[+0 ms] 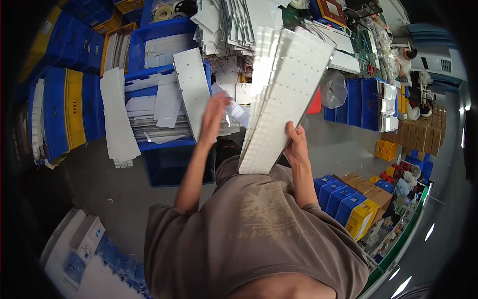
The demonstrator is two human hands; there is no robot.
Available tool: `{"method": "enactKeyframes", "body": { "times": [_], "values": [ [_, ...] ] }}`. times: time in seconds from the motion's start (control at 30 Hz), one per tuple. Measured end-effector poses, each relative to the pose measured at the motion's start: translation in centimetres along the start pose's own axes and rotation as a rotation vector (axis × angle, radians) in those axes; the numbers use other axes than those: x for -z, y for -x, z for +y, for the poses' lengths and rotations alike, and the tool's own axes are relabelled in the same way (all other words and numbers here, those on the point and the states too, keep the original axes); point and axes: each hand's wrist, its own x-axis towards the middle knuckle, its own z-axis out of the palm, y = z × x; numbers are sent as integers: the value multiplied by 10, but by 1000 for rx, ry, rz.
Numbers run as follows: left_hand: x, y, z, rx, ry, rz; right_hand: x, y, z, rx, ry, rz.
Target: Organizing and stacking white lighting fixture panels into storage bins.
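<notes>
A stack of white perforated panels (284,94) is grasped at its lower edge by the right hand (297,144); the left hand (215,117), blurred, is held open beside it above a blue bin (164,144).

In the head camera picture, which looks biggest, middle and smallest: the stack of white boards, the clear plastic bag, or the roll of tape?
1. Stack of white perforated boards, though it is nearest the camera.
2. Clear crumpled plastic bag.
3. Pale roll of tape.

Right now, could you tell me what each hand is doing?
Left hand: open, blurred, holding nothing visible.
Right hand: closed on the stack of white perforated panels.
</notes>
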Motion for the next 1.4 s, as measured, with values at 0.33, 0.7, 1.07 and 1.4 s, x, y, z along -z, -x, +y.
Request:
{"method": "enactKeyframes", "body": {
  "times": [0.33, 0.7, 1.07, 1.4],
  "values": [
    [-60, 56, 62, -179, -130, 223, -102, 11, 15, 286, 639, -103],
    [-3, 97, 112, -345, -420, 662, -181, 24, 82, 552, 908, -417],
    [106, 120, 165, -302, -440, 978, -227, 35, 87, 764, 967, -829],
    [294, 37, 148, 23, -1251, 1034, -17, -42, 109, 425, 1377, -513]
  ]
}}
